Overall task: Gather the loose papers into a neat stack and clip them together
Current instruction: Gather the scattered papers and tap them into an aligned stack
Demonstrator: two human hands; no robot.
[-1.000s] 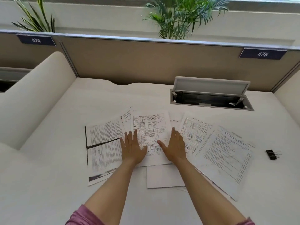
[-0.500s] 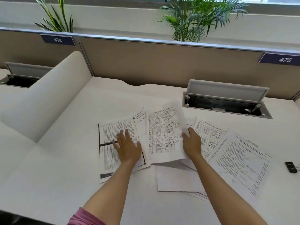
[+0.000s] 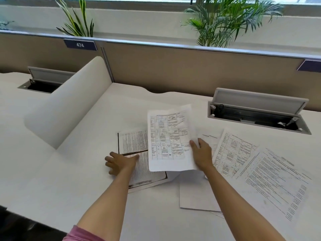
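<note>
Several printed papers lie spread over the white desk. My right hand pinches the right edge of a sheet printed with tables and holds it lifted and tilted above the others. My left hand grips the left edge of a dark-bordered text sheet lying on the desk. To the right lie another table sheet and a text sheet. A blank sheet lies under my right forearm. The binder clip is out of view.
An open cable box with a raised lid is set into the desk at the back right. A curved white divider rises on the left. A beige partition with the tag 474 closes the back.
My right hand has lifted the table sheet off the desk and carried it leftward over the bordered sheet. My left hand slid left to that sheet's edge. The view panned left, losing the clip.
</note>
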